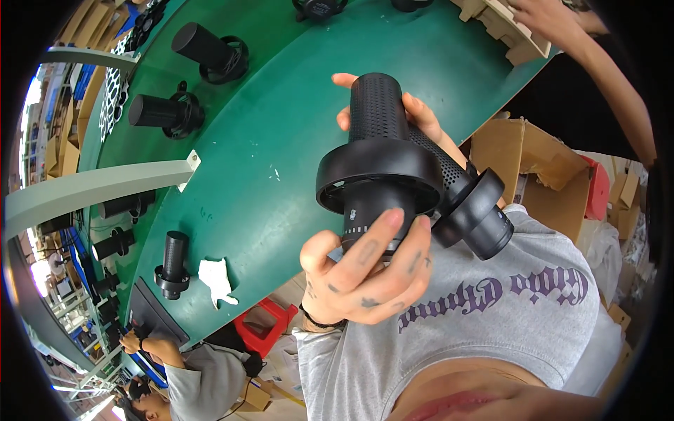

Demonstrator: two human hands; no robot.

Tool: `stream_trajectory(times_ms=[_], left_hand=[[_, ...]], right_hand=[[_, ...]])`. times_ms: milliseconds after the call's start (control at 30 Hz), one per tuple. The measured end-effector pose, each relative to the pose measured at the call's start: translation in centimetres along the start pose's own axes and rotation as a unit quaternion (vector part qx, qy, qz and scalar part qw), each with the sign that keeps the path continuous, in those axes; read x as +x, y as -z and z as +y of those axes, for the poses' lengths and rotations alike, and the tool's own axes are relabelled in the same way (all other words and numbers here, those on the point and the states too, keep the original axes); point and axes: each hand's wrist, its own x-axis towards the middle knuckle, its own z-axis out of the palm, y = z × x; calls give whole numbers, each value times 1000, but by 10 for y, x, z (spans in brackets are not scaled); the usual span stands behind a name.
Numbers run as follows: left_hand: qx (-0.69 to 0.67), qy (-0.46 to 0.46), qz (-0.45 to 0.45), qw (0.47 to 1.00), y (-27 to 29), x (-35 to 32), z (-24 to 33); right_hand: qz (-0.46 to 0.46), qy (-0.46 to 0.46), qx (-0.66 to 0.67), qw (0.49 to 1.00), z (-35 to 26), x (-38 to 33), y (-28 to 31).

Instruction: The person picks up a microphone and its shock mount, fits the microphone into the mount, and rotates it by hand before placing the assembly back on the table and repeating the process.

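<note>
My left hand [368,281], fingers curled, holds base of front perforated-barrel microphone [378,109]; right hand [430,121], fingers partly hidden, holds second microphone [489,238] behind it. Both aloft by near edge of green tabletop [263,221]. I should steady barrels, keep collar rings [379,163] from knocking.

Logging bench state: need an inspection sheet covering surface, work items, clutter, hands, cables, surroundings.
Surface: green tabletop, small pale marks.
Work items: nearer ringed black cylinder and second ringed black cylinder, held up; similar black units on tabletop.
Clutter: white cloth-like item, cardboard tray.
Hands: left hand grips nearer cylinder's lower end; right hand wraps its perforated barrel, seems to support second.
Cables: apparent thin dark cord, lower left.
Surroundings: open cardboard box, red stool, co-worker's arm upper right, another co-worker lower left.
</note>
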Motion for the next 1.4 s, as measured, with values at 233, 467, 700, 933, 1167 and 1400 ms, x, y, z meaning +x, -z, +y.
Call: stream_trajectory(times_ms=[233,467,700,933,1167,1400], left_hand=[[-14,-11,-17,1000,3,3,6],[-10,-19,-21,1000,3,6,6],[-17,-66,2,998,-9,2,0],[-15,-78,-11,997,-5,9,1],[-36,-107,-40,993,-6,7,0],[-55,-120,-32,991,-10,16,0]], right_hand=[[24,-20,-25,999,0,1,-20],[53,-20,-64,996,0,1,-21],[-15,32,-26,999,-15,-3,-9],[-40,-4,85,996,5,5,-3],[-71,13,157,985,9,0,8],[-73,32,225,971,13,-3,2]])
